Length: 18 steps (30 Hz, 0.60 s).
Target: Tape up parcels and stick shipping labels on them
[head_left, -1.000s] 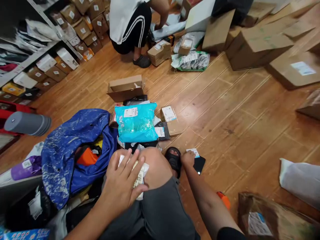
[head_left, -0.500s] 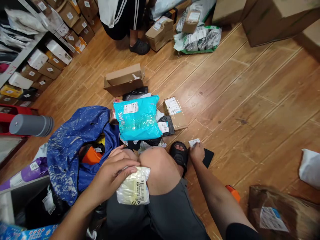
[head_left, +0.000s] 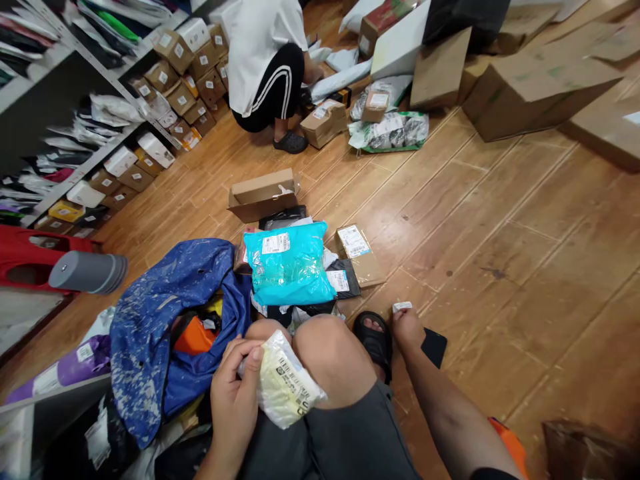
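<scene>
My left hand (head_left: pixel 237 387) pinches a small pale-yellow plastic mailer (head_left: pixel 290 387) with black printing by its upper left edge, over my lap. My right hand (head_left: pixel 407 327) is low by the floor beside my sandal (head_left: pixel 374 343), its fingers closed on a small white label (head_left: pixel 402 307) that sticks out past them. A flat black thing (head_left: pixel 434 348) lies on the floor just right of that wrist. In front of my knees a turquoise parcel (head_left: pixel 293 267) rests on a pile of other parcels.
At my left lies an open blue sack (head_left: pixel 145 313) with orange and yellow things inside. Grey stacked buckets (head_left: pixel 90 272) and a red stool (head_left: pixel 30 257) stand beyond it. Shelves of parcels fill the far left. Another person (head_left: pixel 270 73) squats ahead near cartons (head_left: pixel 540 93).
The mailer has turned in my left hand, its print now slanting, and that hand has rotated more upright. The view has tilted up, showing more shelves. My right hand still holds the label.
</scene>
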{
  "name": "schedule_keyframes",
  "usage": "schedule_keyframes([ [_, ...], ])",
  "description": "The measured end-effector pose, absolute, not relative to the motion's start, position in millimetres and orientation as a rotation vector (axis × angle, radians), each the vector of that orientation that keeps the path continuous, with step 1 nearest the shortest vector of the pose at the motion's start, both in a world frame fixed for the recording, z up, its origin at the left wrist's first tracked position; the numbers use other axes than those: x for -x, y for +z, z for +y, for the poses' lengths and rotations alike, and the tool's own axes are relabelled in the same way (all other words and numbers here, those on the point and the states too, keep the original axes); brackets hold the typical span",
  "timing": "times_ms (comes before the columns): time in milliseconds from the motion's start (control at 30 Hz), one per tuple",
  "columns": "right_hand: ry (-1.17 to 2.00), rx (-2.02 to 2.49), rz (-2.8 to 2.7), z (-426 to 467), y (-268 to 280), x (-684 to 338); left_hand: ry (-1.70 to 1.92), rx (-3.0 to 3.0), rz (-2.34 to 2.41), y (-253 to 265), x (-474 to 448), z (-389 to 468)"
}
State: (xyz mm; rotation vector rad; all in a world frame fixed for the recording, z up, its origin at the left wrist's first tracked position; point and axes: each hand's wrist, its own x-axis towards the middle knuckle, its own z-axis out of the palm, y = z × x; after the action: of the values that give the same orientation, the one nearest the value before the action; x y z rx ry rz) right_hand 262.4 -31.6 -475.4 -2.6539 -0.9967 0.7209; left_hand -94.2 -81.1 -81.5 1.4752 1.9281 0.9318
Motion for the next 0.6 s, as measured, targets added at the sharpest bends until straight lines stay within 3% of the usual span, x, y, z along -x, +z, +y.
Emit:
schedule_keyframes([
  [200, 0.664, 2.393, -0.569, -27.6, -424.8, -276.1, 0.859, -2.111, 2.075, -81.9, 95.3, -93.3],
  [333, 0.683, 1.988, -0.542, -32.9, -356.3, -273.2, 0.533, -2.562, 1.730, -82.0, 83.6, -101.3],
  [433, 0.724, 1.718, -0.583, -42.2, -299.2, -259.0, 0.317, -2.664, 1.588, -83.2, 79.0, -107.6],
  [600, 1.001, 1.461, -0.657, -63.0, -212.7, -228.3, 0.321, -2.590, 1.575, -90.0, 101.2, -121.7],
])
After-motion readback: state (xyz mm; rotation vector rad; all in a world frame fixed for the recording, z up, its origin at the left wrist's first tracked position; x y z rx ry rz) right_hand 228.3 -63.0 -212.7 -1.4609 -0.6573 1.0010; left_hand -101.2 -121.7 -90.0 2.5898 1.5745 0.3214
